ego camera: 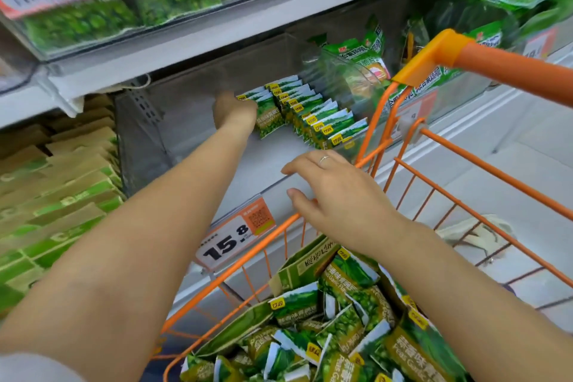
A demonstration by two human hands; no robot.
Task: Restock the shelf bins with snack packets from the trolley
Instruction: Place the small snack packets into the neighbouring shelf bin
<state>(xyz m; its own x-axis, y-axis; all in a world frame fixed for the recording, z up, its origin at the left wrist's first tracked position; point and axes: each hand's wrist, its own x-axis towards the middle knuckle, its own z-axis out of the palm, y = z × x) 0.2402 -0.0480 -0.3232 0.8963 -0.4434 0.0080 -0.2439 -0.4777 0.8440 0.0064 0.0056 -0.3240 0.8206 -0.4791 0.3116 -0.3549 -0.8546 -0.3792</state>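
Note:
My left hand point(234, 112) reaches deep into the clear shelf bin point(148, 139) and holds green pea snack packets point(269, 116) upright at the left end of a row of packets point(319, 121). My right hand point(335, 195) hovers with relaxed fingers over the bin's front lip and the orange trolley point(465, 211), holding nothing. Several loose green packets point(325, 335) fill the trolley below.
A price tag reading 15.8 point(235, 236) hangs on the bin's front. The trolley's orange handle point(496, 65) crosses at upper right. Brown and green boxes point(55, 195) fill the bin at left. Green bags point(124, 0) sit on the shelf above.

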